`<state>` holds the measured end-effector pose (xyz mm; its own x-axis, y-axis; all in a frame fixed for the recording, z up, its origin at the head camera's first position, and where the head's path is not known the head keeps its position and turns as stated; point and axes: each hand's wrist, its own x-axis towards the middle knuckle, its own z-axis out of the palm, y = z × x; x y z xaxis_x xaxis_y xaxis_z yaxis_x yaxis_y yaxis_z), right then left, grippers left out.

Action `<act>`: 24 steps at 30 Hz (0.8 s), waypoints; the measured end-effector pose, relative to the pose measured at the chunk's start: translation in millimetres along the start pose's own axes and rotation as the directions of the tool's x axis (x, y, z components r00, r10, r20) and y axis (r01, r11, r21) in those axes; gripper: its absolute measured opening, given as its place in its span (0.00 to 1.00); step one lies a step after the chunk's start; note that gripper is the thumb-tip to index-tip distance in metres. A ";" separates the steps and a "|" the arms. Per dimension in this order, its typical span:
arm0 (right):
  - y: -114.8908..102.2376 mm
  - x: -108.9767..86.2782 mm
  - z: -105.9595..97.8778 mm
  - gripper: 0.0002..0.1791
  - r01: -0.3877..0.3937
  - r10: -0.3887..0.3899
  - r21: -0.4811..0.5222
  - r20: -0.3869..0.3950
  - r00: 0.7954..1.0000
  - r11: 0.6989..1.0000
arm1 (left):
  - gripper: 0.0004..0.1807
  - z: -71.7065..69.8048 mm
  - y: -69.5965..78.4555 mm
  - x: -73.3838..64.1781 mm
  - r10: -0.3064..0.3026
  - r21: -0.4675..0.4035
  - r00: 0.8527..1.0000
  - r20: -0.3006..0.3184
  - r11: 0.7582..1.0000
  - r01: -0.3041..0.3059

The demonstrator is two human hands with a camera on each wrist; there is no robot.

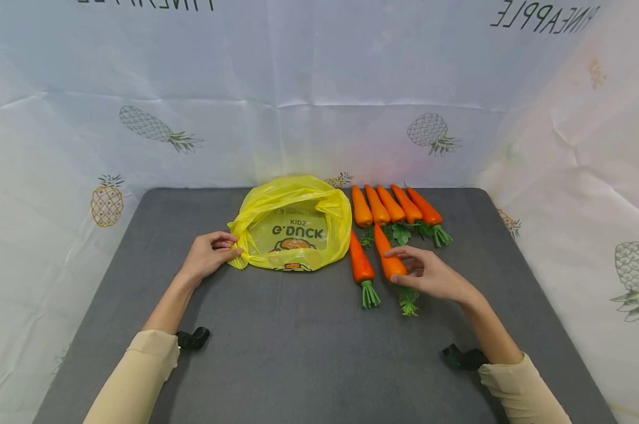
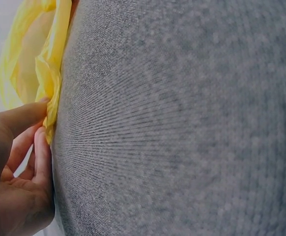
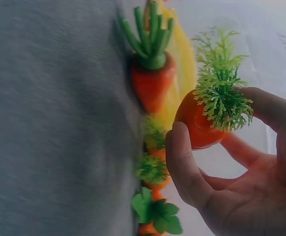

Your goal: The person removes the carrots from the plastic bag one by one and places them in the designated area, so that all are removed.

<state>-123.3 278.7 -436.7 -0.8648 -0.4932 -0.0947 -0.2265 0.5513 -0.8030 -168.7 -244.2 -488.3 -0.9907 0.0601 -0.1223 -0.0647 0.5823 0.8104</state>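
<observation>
A yellow plastic bag (image 1: 340, 227) with duck print lies with its mouth spread wide. My left hand (image 1: 209, 254) pinches the bag's left edge between thumb and fingers, as the left wrist view also shows. With thumb and fingers, my right hand (image 1: 430, 274) grips an orange carrot (image 1: 389, 259) whose feathery green top (image 3: 221, 88) faces the right wrist camera. In that view the carrot appears raised off the table. Between it and the bag lies a redder carrot (image 1: 360, 262) with thick green stems. The bag's far inside is partly hidden by its folds.
Several more carrots (image 1: 390, 205) lie in a row at the table's back edge, right of the bag, leafy ends toward me. The grey table (image 1: 298, 353) meets a white pineapple-print cloth (image 1: 308, 141) behind. A dark wrist-camera mount (image 1: 194, 338) sits by the left cuff.
</observation>
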 end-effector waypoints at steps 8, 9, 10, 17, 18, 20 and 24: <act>8.2 -2.9 9.5 0.26 -0.006 0.005 0.019 0.029 1.000 1.000 | 0.23 -0.3 0.2 0.3 -0.009 0.000 1.000 0.000 1.000 0.009; 9.3 -2.8 10.2 0.26 -0.011 0.010 0.016 0.034 0.999 1.000 | 0.23 -0.4 0.2 0.3 -0.010 -0.001 1.000 0.000 1.000 0.010; 10.5 -2.6 10.7 0.26 -0.016 0.015 0.011 0.038 0.999 1.000 | 0.23 -0.4 0.2 0.4 -0.011 -0.001 1.000 0.000 1.000 0.011; 17.6 2.5 12.6 0.26 -0.028 0.030 -0.019 0.063 0.998 0.999 | 0.22 -0.4 0.0 0.6 -0.010 -0.001 1.000 -0.003 1.000 0.010; 18.2 3.3 12.8 0.27 -0.028 0.030 -0.023 0.068 0.997 0.999 | 0.22 -0.4 -0.1 0.7 -0.009 0.000 1.000 -0.004 1.000 0.009; 19.7 4.5 13.2 0.27 -0.028 0.031 -0.036 0.078 0.996 0.999 | 0.22 -0.4 -0.3 0.8 -0.007 0.000 1.000 -0.007 1.000 0.007; 20.8 6.0 13.5 0.28 -0.022 0.027 -0.063 0.089 0.996 0.998 | 0.22 -0.6 -0.4 0.3 -0.007 -0.003 1.000 -0.010 1.000 0.007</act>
<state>-127.2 278.1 -461.9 -0.8276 -0.5355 -0.1684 -0.2354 0.6033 -0.7620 -169.0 -244.9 -488.3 -0.9913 0.0481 -0.1225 -0.0720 0.5803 0.8112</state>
